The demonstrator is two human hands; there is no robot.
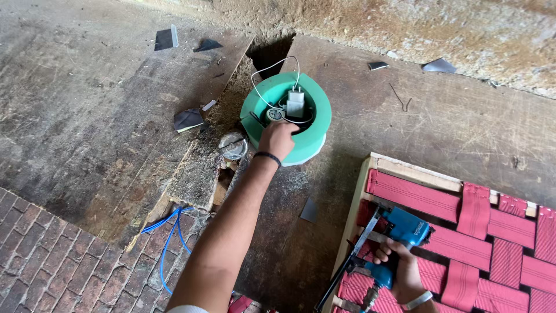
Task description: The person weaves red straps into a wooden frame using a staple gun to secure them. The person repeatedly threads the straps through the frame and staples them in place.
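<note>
The left hand (278, 139) reaches out across the floor and rests, fingers curled, on the near rim of a green tub (313, 130) — whether it grips the rim or something inside cannot be told. In the tub lie a white charger (295, 103) with a thin white wire (272, 66) looping out, and a small round part beside it. Just left of the tub sits a round metal tin (233, 145); dark scraps (188, 119) lie scattered on the worn wooden floor (87, 116), and a blue hose (169, 232) trails over bricks nearer the person. The right hand (402, 272) is closed around the grip of a blue staple gun (399, 232), held down against a wooden frame (405, 171). Red webbing (452, 237) is already woven across the frame in crossing strips — most of the visible part looks covered, though the frame runs out of view, so how much is left cannot be seen.
</note>
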